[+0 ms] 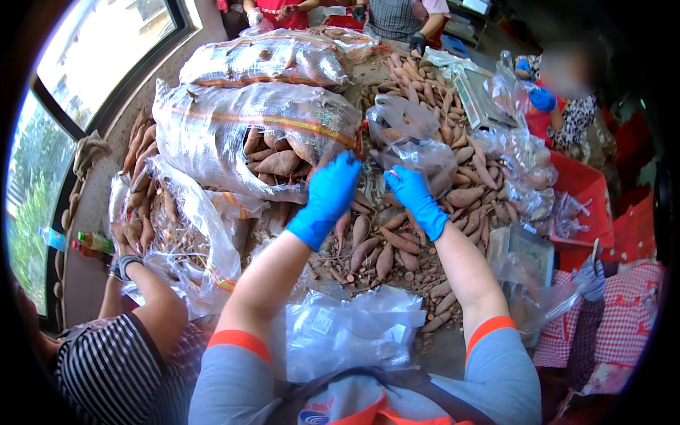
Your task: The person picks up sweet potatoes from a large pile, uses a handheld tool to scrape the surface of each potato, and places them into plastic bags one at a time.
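1. Your left hand, in a blue glove, is at the right end of the big woven sack, its fingers curled inward; whether they pinch the sack's edge can't be made out.
2. Your right hand, also gloved in blue, is just beside the clear plastic bag, with its fingertips drawn together; what they pinch, if anything, is too small to tell.
3. The big sack lies on its side in front of you, beyond your left hand, and sweet potatoes show through a gap in its near side.
4. Behind it lies a second full sack.
5. Loose sweet potatoes are spread below and between your forearms and away to the right.
6. Flat plastic bags lie right in front of your chest.
7. At your left, a co-worker in a striped top reaches toward another heap of sweet potatoes.
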Tool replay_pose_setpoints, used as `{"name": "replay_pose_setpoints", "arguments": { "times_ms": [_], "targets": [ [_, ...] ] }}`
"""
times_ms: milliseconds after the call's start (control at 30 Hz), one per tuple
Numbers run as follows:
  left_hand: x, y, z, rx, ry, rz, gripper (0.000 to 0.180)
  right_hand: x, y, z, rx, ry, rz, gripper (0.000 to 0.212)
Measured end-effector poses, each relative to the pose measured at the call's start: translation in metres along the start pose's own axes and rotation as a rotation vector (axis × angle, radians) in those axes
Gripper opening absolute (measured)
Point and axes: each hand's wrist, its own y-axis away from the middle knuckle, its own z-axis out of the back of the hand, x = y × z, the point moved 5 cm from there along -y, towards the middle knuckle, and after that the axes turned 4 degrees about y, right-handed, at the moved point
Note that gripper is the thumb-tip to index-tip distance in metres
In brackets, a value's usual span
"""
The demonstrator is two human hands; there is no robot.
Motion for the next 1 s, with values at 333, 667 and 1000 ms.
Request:
{"name": "replay_pose_setpoints", "arguments": {
  "times_ms": [333, 667, 1000],
  "targets": [
    [0.059, -0.088, 0.028, 0.135, -0.567, -0.255, 0.004, 0.02, 0.017, -0.038, -0.105, -0.057, -0.11, 0.018],
    [0.057, -0.107, 0.037, 0.236, -0.458, -0.155, 0.01, 0.074, -0.066, -0.055, -0.223, 0.569, 0.086, 0.014],
    [0.068, -0.113, 0.033, 0.19, -0.391, -0.124, 0.009, 0.043, -0.097, -0.041, -0.028, 0.565, 0.103, 0.019]
  ]
}}
